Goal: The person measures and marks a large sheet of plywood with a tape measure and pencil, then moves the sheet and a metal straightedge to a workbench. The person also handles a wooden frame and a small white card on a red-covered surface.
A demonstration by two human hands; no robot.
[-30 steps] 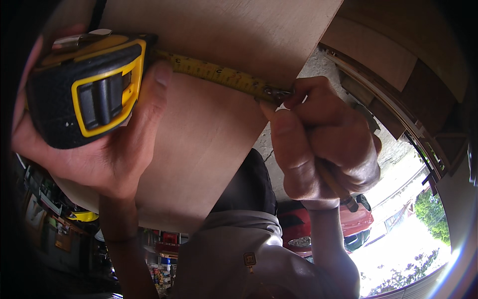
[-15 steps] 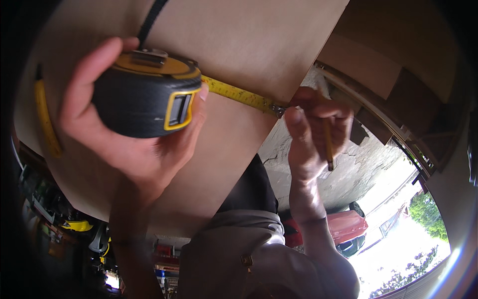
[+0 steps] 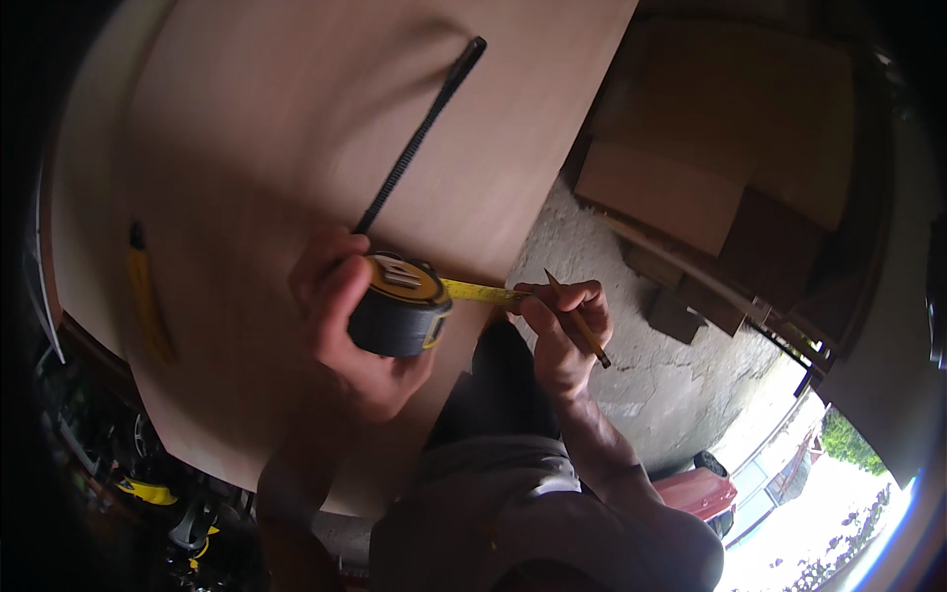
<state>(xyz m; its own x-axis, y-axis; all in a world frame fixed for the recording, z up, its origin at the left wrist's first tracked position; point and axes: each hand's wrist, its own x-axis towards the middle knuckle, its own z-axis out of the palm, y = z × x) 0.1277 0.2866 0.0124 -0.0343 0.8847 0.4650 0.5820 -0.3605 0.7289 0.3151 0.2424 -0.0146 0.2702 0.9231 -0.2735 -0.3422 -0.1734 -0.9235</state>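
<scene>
The tape (image 3: pixel 393 324) is nearest, over the board (image 3: pixel 296 148), with its yellow blade (image 3: pixel 478 291) run out rightward to the board's edge. For a true reading, the blade would best lie straight, flat and square to that edge, with the case steady and the blade's end snug; fingers hide whether that end touches the edge. A mark should come out finer if the pencil (image 3: pixel 590 337) is set point-down, close against the blade.

The left hand (image 3: pixel 335 340) is curled wide around the case, gripping it from the left and below. The right hand (image 3: pixel 558 355) is more tightly closed, thumb and fingers pinching at the blade's end while also grasping the pencil, whose point slants up and left.

Beyond, a black strip (image 3: pixel 419 138) rises from beside the left hand, and a yellow knife (image 3: pixel 146 296) lies on the board. Farther off are cracked concrete floor (image 3: pixel 671 385) and a red car (image 3: pixel 695 490).
</scene>
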